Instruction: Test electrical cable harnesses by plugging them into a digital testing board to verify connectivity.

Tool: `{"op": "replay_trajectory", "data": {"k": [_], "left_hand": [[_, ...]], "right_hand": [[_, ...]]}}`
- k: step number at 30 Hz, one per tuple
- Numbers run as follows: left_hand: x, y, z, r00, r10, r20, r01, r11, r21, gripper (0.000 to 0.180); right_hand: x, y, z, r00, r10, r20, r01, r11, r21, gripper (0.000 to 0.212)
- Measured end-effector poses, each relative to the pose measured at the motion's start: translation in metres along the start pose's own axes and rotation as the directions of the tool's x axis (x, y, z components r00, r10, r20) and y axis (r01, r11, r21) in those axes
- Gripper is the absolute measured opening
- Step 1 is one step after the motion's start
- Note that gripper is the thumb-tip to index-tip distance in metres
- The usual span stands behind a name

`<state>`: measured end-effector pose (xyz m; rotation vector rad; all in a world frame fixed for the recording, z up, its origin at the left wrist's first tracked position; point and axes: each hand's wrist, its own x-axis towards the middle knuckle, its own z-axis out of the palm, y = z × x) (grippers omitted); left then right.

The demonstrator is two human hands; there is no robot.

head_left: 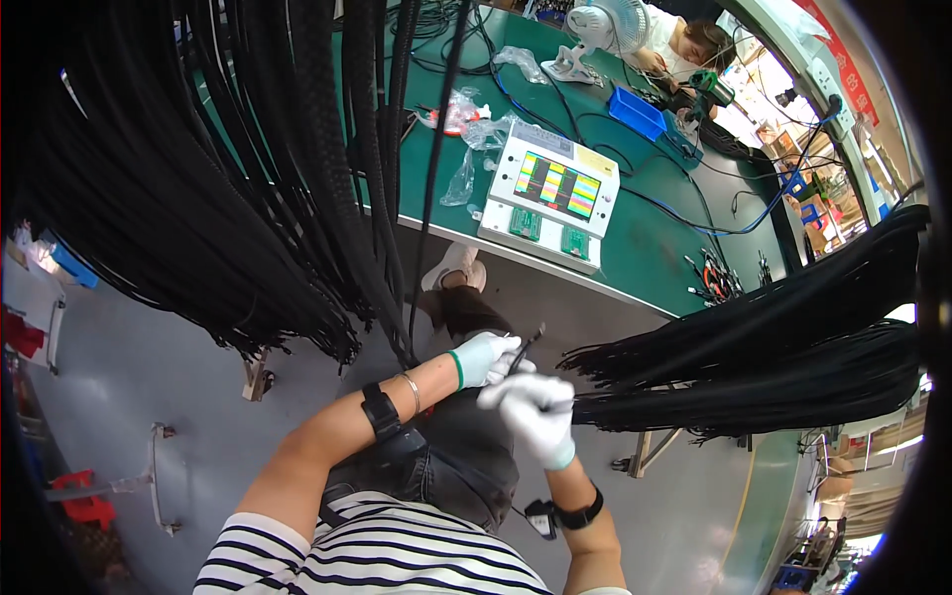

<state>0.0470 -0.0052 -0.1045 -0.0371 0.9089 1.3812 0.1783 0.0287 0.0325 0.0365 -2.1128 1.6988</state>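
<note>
Over my lap, both hands wear white gloves and are close together. My left hand (484,359) is closed around a short stretch of black cable (527,347), whose tip sticks up beyond the fingers. Just below and to the right, my right hand (535,412) is curled and smeared by motion; what its fingers hold is hidden. A thick bundle of hanging black cables (208,228) fills the upper left, its loose ends dangling near my left arm. Another bundle of black cables (764,347) lies to the right, with its ends pointing toward my right hand.
On the green table (645,248) ahead stands a white tester (550,198) with a coloured screen. Clear plastic bags (459,178), a blue tray (637,113), a white fan (605,28) and loose wires lie around it. A person (684,50) sits at the far side.
</note>
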Motion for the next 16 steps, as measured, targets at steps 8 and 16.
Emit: {"op": "replay_trajectory", "data": {"k": [8, 16], "left_hand": [[-0.046, 0.018, 0.016, 0.945, 0.324, 0.043, -0.323, 0.906, 0.272, 0.021], [-0.054, 0.016, 0.034, 0.720, 0.639, 0.272, -0.650, 0.483, 0.586, 0.021]], "right_hand": [[-0.006, 0.002, -0.029, 0.973, -0.122, 0.198, 0.233, 0.540, -0.809, 0.031], [0.022, 0.048, -0.038, 0.809, 0.440, -0.388, -0.535, 0.826, -0.179, 0.031]]}}
